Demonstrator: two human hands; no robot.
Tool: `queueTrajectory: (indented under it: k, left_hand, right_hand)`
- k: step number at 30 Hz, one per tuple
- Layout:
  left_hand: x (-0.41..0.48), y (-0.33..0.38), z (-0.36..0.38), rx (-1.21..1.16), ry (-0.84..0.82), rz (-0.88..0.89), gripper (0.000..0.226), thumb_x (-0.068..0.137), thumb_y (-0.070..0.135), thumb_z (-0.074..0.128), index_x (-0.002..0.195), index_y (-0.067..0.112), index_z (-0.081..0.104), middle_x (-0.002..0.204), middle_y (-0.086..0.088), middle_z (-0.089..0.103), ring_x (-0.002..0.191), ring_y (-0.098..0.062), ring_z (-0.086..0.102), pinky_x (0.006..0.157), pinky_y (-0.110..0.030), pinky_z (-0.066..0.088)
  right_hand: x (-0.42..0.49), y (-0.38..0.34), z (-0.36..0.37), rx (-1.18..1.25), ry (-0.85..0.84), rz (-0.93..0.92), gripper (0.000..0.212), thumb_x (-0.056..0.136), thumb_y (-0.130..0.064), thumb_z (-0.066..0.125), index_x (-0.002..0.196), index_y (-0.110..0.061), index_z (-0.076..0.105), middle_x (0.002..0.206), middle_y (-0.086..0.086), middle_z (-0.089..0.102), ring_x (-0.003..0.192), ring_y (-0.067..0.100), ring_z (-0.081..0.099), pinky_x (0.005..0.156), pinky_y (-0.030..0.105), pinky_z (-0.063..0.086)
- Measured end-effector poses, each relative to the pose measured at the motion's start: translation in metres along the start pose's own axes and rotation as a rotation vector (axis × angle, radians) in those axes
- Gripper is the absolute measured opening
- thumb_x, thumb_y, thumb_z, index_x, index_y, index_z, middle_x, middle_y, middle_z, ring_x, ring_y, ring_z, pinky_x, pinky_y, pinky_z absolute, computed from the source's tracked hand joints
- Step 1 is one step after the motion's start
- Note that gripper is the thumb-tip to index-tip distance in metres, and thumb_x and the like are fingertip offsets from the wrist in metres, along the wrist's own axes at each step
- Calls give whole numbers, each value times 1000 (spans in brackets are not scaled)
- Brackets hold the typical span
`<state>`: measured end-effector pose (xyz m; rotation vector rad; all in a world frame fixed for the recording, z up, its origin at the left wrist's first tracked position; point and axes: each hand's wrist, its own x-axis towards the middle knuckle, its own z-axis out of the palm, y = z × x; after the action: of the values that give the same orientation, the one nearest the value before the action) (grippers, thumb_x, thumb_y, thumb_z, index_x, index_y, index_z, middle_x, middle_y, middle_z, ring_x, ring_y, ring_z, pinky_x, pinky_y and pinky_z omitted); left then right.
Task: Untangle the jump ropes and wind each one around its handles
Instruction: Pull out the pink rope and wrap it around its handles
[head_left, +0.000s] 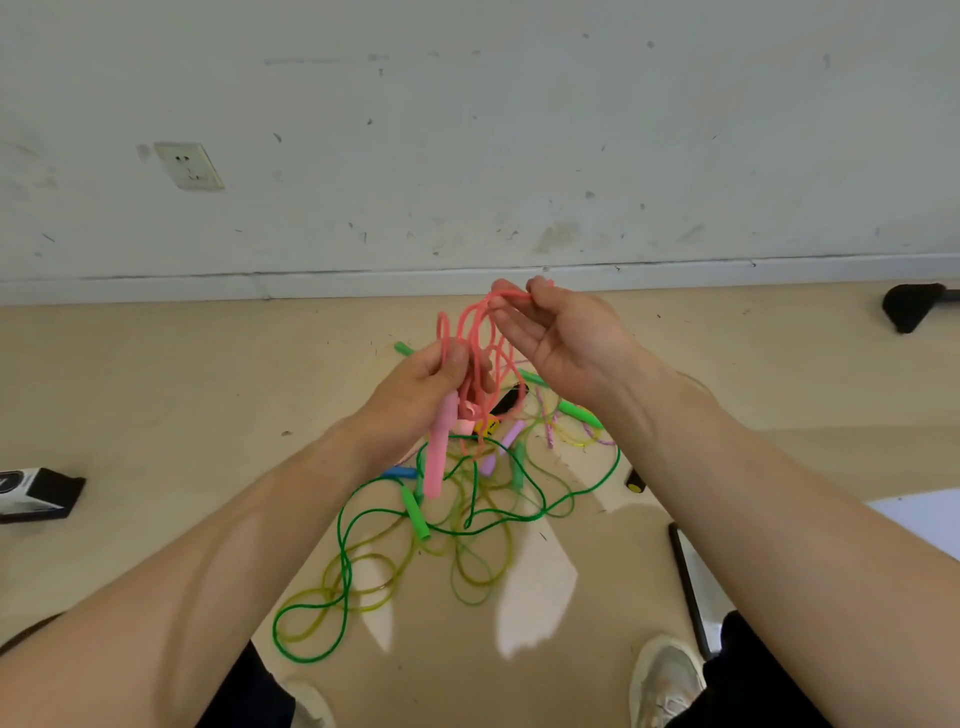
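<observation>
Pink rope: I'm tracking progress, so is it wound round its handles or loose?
Loose. The pink rope hangs in open loops between the left hand, gripping its handle, and the right hand, pinching a strand.

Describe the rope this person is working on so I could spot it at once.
Look at the beige floor below the white wall, where a tangle of ropes lies. Just above it, the left hand grips the pink rope near its handle and the right hand pinches a loop. Unlike the green, yellow and purple ropes lying there, it alone is lifted up.

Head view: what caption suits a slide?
Left hand and right hand hold a pink rope above tangled green ropes.
</observation>
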<state>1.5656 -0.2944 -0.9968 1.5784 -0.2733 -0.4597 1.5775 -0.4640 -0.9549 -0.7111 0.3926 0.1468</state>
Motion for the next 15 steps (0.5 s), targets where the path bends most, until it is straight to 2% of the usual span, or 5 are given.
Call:
queueTrajectory:
  k: [3,7,11,13,15]
  left_hand:
    - [-3,1,6,178,-42,24,17,106,12,42,104,3,57,85,2,63,74,-8,57,69,-18,49]
    - [1,1,0,294,98,-15,20,106,15,43,101,4,59,77,6,65,69,-10,57,63,-23,48]
    - [7,17,-9,-136,270,-123,26,106,21,43,85,14,57,67,3,63,54,-11,53,45,-21,42]
    - [10,26,-17,-397,276,-118,24,106,22,43,87,14,56,73,-1,61,51,-10,52,42,-20,41]
    - [11,32,-25,-600,249,-137,26,106,24,41,86,15,56,74,1,59,52,-9,50,42,-20,39]
  right_hand:
    - [0,-1,0,67,18,-24,19,105,-2,42,88,-2,51,73,19,72,63,27,73,59,32,62]
    - [0,-2,-2,90,25,-54,19,105,-7,44,92,2,54,77,19,73,70,28,75,66,33,63]
    - [1,-3,-7,-217,76,-47,29,104,-24,44,106,-2,63,91,12,76,78,26,73,64,33,60]
    - [1,4,-14,-516,176,-66,23,98,-15,44,91,-8,65,72,4,71,62,20,62,52,24,52]
    - [3,19,-23,-795,171,-31,23,89,-3,43,86,-9,65,70,4,64,58,18,55,54,24,47]
